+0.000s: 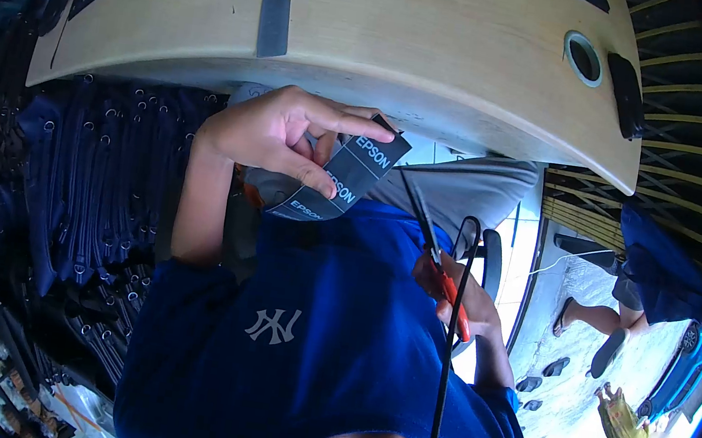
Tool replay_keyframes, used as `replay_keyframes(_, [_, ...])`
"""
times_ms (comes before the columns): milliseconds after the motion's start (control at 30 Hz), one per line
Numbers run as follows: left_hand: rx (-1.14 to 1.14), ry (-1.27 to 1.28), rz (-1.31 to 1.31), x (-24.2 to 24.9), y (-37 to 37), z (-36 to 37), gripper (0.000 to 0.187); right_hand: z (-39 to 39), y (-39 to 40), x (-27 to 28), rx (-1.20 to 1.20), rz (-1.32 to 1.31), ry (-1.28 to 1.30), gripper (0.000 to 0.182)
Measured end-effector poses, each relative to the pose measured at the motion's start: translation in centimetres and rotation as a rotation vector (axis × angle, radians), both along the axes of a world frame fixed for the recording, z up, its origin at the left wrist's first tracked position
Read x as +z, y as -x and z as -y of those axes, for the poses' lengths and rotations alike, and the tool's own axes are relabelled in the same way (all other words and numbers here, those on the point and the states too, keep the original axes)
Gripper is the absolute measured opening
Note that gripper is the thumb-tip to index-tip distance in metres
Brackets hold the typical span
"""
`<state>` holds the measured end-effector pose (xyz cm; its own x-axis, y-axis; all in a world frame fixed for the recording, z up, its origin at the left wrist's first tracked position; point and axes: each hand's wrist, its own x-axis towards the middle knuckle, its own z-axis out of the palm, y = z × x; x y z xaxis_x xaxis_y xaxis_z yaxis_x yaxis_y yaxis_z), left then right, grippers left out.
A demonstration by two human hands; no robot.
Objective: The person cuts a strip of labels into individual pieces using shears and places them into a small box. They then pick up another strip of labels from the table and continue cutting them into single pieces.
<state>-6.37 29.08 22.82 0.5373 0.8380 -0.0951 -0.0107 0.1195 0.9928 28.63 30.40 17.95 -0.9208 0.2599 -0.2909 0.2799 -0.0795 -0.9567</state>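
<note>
My left hand (278,134) pinches a black strip (356,166) printed with white EPSON lettering between thumb and fingers. The strip hangs at a slant in front of my lap, just below the table edge. My right hand (469,301) is closed round the orange handles of a pair of scissors (426,220). Their dark blades point up and left, towards the strip, and do not touch it. A thin black looped cord (447,356) runs down beside my right hand, over my blue shirt.
The wooden table (430,26) bears a dark strip (278,1), a tape roll (583,59) and a black object (624,95). Navy straps with rings (82,175) hang at left. At right are a folding gate (680,147), a person's legs (595,318), sandals and another person (622,419).
</note>
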Motion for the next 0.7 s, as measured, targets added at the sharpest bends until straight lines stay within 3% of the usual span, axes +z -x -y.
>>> replay_keyframes(300, [-0.137,-0.016,-0.05,-0.3,-1.4,-1.4,0.069,-0.4,0.4,0.0,0.054,-0.023,-0.015,0.063])
replay_keyframes(700, [-0.183,-0.052,-0.035,-1.0,-2.5,-2.0,0.069,-0.5,1.6,0.6,0.018,-0.042,0.009,0.059])
